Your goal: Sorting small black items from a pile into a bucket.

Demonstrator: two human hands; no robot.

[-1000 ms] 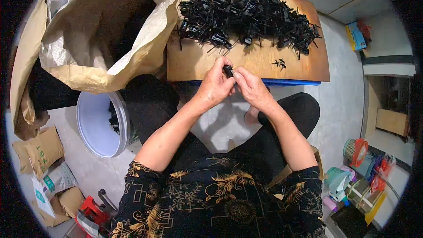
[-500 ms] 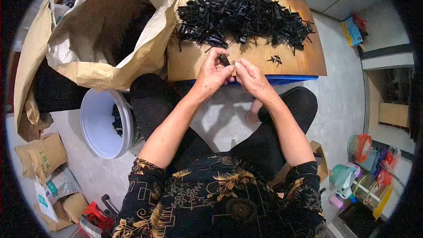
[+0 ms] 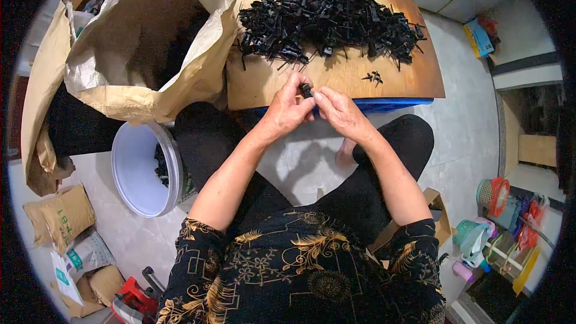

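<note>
A small black part (image 3: 306,90) sits between my two hands, just above the near edge of the board (image 3: 336,78). My left hand (image 3: 287,111) pinches it from the left, thumb and fingertips closed on it. My right hand (image 3: 339,113) meets it from the right, fingertips pressed against the same part, so both hands touch around it. What shape the part has I cannot tell; it is too small.

Beyond my fingers, across the far half of the board, lies a heap (image 3: 327,21) of black plastic pieces, well apart from the part I hold. A few loose pieces (image 3: 373,76) lie alone on the bare wood, to the right of my hands.

To my left a big paper sack (image 3: 144,42) gapes open, its rim leaning on the board's left edge. Below it on the floor stands a white bucket (image 3: 141,171) with some black pieces inside, beside my left knee. My legs in black trousers (image 3: 390,144) reach under the board.
</note>
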